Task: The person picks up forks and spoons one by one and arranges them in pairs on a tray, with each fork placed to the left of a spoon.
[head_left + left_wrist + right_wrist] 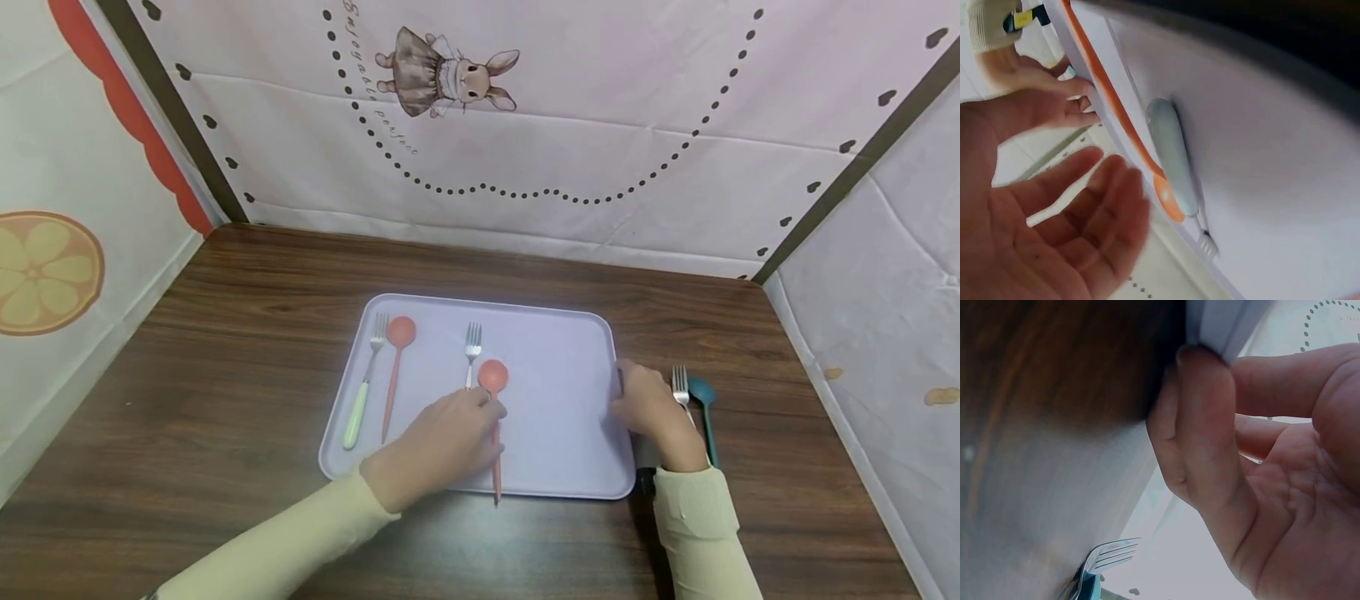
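My left hand (pixel 457 433) hovers over a coral spoon (pixel 492 377) and a fork (pixel 472 340) whose handle it hides in the head view. In the left wrist view its fingers (pixel 1119 231) are loosely bent with nothing between them, beside the pale-handled fork (pixel 1172 156) and the orange-looking spoon (pixel 1125 122). The lilac tray (pixel 562 400) lies under this cutlery. My right hand (pixel 648 404) grips the tray's right edge; in the right wrist view, fingers (pixel 1207 425) curl beneath the rim (pixel 1222 325) and the thumb lies over it.
On the tray's left side lie a green-handled fork (pixel 357 408) and another coral spoon (pixel 401 332). Right of the tray, another fork (pixel 680 383) and a teal spoon (pixel 703 392) rest on the wooden table (pixel 225 400). Printed cloth walls (pixel 585 108) stand around the table.
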A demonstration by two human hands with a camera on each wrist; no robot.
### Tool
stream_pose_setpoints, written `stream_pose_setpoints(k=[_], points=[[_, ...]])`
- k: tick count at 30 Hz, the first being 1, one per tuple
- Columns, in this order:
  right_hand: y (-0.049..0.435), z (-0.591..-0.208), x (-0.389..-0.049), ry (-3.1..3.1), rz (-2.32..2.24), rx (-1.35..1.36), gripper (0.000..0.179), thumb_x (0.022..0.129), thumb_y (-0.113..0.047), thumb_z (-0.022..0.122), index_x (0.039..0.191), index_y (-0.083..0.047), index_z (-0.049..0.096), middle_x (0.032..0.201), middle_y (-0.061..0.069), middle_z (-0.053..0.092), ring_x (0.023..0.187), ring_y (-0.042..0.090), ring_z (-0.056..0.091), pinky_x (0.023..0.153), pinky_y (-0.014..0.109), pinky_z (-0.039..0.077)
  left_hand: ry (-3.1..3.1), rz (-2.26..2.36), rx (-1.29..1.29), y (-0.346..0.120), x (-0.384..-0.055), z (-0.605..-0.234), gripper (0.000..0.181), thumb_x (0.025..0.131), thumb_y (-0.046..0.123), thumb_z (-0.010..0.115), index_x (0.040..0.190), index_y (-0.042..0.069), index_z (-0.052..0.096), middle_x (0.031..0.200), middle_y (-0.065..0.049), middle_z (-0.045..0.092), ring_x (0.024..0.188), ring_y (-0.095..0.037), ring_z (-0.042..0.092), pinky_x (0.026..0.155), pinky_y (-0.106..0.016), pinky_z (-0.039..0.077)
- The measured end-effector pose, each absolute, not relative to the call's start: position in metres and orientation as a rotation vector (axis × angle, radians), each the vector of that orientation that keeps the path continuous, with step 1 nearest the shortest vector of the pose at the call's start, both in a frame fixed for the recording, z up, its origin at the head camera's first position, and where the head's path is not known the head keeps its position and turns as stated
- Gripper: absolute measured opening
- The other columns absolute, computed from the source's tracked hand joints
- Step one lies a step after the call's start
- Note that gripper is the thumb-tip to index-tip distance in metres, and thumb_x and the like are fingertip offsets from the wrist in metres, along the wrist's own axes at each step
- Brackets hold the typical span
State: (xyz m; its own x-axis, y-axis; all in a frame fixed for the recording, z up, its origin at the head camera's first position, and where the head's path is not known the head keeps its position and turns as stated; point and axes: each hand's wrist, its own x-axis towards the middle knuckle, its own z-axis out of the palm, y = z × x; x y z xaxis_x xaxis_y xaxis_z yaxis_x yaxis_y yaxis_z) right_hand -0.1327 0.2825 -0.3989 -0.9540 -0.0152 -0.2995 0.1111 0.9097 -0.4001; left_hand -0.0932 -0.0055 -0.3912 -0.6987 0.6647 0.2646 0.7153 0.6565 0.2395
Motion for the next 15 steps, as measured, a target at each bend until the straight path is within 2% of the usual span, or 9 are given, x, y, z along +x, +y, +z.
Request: stream_pose_setpoints(k=[3, 6, 10, 15], points=[[0.282, -0.398, -0.133, 2.771, -0.61, 0.07, 0.065, 0.082, 0.003, 0.058, 0.142, 0.017, 0.039, 0.133, 0.039, 0.052, 0.113, 0.044, 0.059, 0.091, 0.057, 0.05, -2.665, -0.302, -1.24, -0.015, -0.083, -0.392, 0.034, 0.082, 0.039, 0.077, 0.095, 0.009, 0.071, 0.095, -0.006, 0.064, 0.088, -0.022, 0.06, 0.068, -0.037, 0.05], [0.281, -0.397, -0.134, 2.768, -0.61, 0.074, 0.065, 0.082, 0.003, 0.058, 0.143, 0.017, 0.039, 0.134, 0.039, 0.051, 0.114, 0.045, 0.059, 0.091, 0.058, 0.05, -2.667, -0.147, -1.314, -0.022, -0.074, -0.393, 0.052, 0.087, 0.057, 0.068, 0.105, 0.009, 0.07, 0.111, -0.008, 0.065, 0.106, -0.026, 0.06, 0.08, -0.043, 0.05], [0.282, -0.398, -0.134, 2.768, -0.611, 0.081, 0.065, 0.082, 0.003, 0.057, 0.143, 0.016, 0.039, 0.134, 0.038, 0.051, 0.114, 0.045, 0.059, 0.091, 0.057, 0.05, -2.666, -0.099, -1.34, -0.024, -0.071, -0.393, 0.059, 0.09, 0.061, 0.062, 0.112, 0.007, 0.07, 0.116, -0.008, 0.065, 0.114, -0.029, 0.058, 0.088, -0.048, 0.048], [0.283, -0.399, -0.133, 2.774, -0.613, 0.072, 0.064, 0.082, 0.002, 0.058, 0.142, 0.017, 0.04, 0.132, 0.039, 0.053, 0.112, 0.044, 0.059, 0.091, 0.057, 0.05, -2.608, -0.059, -1.351, -0.02, -0.08, -0.396, 0.055, 0.088, 0.059, 0.065, 0.108, 0.008, 0.07, 0.116, -0.008, 0.066, 0.114, -0.029, 0.058, 0.089, -0.048, 0.048]])
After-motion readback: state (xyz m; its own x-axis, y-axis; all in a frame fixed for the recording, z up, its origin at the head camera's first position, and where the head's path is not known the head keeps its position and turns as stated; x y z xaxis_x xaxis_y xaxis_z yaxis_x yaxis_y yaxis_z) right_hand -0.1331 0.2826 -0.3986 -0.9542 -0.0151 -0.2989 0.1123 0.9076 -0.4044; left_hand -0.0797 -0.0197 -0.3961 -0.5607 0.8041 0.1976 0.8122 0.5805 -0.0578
